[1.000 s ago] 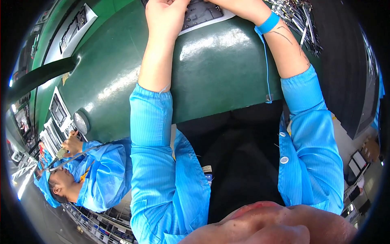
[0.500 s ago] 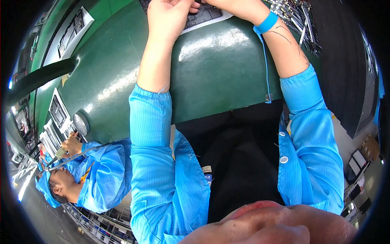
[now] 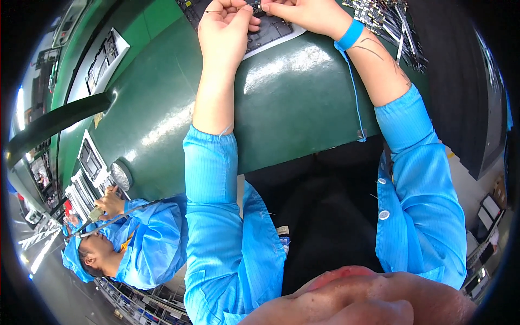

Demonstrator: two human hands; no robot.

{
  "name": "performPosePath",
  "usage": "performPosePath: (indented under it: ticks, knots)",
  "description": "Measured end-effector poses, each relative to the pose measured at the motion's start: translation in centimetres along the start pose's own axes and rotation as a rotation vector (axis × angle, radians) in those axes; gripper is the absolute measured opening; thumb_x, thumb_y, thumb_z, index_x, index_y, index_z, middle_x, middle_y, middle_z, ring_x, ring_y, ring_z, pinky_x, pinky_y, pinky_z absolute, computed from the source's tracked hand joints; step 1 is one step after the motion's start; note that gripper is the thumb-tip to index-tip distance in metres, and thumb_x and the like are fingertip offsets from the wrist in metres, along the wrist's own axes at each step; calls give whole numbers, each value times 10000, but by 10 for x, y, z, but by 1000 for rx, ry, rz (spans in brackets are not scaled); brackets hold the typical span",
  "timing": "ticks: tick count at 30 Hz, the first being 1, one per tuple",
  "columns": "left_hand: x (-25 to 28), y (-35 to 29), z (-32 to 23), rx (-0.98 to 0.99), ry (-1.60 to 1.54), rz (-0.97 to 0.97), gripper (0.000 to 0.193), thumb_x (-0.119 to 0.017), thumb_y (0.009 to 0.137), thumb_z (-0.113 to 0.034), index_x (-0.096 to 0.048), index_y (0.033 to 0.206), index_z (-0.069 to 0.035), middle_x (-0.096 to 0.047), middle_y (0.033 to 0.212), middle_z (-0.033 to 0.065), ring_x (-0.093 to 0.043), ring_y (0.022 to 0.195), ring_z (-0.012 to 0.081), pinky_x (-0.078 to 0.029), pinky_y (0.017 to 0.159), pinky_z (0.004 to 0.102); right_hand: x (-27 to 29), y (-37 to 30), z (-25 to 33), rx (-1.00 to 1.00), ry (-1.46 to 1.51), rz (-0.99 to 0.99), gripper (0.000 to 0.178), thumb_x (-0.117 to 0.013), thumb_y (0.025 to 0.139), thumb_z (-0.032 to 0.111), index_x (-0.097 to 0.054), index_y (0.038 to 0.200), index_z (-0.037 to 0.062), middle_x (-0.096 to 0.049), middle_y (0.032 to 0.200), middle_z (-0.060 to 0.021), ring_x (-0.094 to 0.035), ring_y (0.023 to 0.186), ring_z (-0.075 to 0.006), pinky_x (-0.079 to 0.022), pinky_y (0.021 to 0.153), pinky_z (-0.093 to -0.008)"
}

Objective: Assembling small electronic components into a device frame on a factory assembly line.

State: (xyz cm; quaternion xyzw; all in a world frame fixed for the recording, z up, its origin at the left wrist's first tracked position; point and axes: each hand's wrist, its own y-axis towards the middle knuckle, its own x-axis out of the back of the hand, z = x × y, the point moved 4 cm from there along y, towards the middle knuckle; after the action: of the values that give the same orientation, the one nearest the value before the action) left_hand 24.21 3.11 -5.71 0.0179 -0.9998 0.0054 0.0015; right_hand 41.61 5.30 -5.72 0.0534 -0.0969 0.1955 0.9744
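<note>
At the top of the head view both my hands are over a dark electronics panel [image 3: 271, 33] with a pale edge, lying on the green table. My left hand [image 3: 225, 31] is closed, its thumb and fingers pinching a small dark electronic part [image 3: 257, 7]. From the other side my right hand [image 3: 309, 15] holds the same part in a pinch, a blue strap around its wrist. The part's exact kind is too small to make out. The panel's far side runs out of the picture.
A pile of thin strip-like parts with small boards [image 3: 390, 27] lies right of my right wrist. A blue cord [image 3: 355, 89] runs to the table's near edge. At left are a dark post [image 3: 59, 116], a round grey object [image 3: 121, 174], more panels [image 3: 93, 157] and a co-worker in blue [image 3: 151, 244].
The whole view has shifted slightly, so my hands and the panel show more fully. The small part between my fingertips is now visible. The co-worker's hands remain near the stacked panels.
</note>
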Motion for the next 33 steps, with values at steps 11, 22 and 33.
performPosePath:
  ticks: [11,22,33]
  knots:
    - [-2,-2,2,10,44,4,90,-612,978,34,-594,1022,-43,-649,824,34,-615,664,105,-518,610,224,6,-17,32,182,21,20,166,-698,943,155,-748,978,0,-744,810,-77,-674,722,-123,-546,674,-281]
    - [-6,-3,1,18,56,7,94,-610,982,30,-609,1038,-45,-659,845,38,-611,670,101,-518,611,224,5,-4,8,84,-244,-43,175,-708,913,175,-756,966,15,-751,821,-137,-720,745,-211,-563,725,-336]
    - [-1,-1,6,46,124,17,65,-630,979,10,-624,1029,-32,-666,822,37,-616,661,103,-517,611,227,5,-2,1,84,-319,-22,185,-705,900,184,-761,956,16,-752,839,-169,-735,768,-262,-566,741,-364]
